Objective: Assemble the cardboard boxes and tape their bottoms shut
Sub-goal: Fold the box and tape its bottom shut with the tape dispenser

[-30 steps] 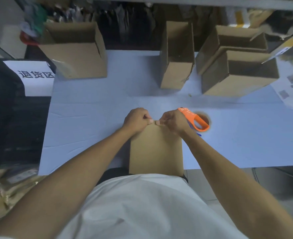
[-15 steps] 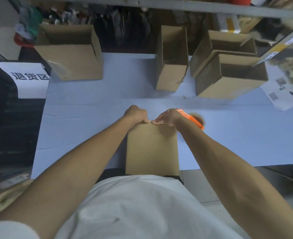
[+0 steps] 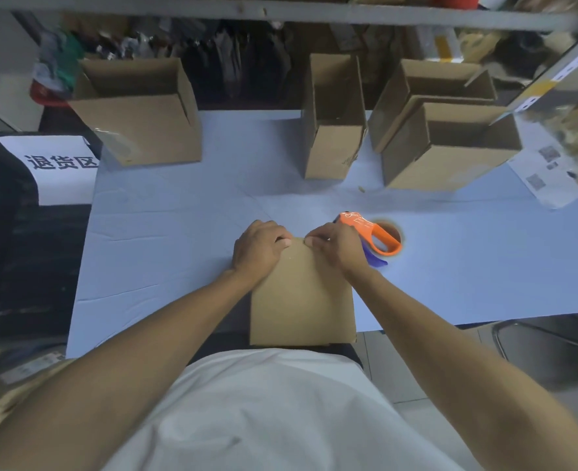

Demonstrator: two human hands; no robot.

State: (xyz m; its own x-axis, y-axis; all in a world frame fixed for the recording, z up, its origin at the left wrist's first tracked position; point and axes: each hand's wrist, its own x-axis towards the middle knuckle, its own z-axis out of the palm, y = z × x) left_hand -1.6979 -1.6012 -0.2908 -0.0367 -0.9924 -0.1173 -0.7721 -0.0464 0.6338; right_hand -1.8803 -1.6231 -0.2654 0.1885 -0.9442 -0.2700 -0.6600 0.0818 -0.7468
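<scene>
At the near edge of a pale blue table, a person's left hand and right hand curl their fingers over the far edge of a plain brown cardboard box, gripping it where the knuckles almost meet. Its smooth, unmarked face tilts toward the white-shirted body. An orange tape dispenser lies just beyond the right hand. Four open boxes stand along the back. Compared with half a second earlier, the hands and box have barely shifted.
</scene>
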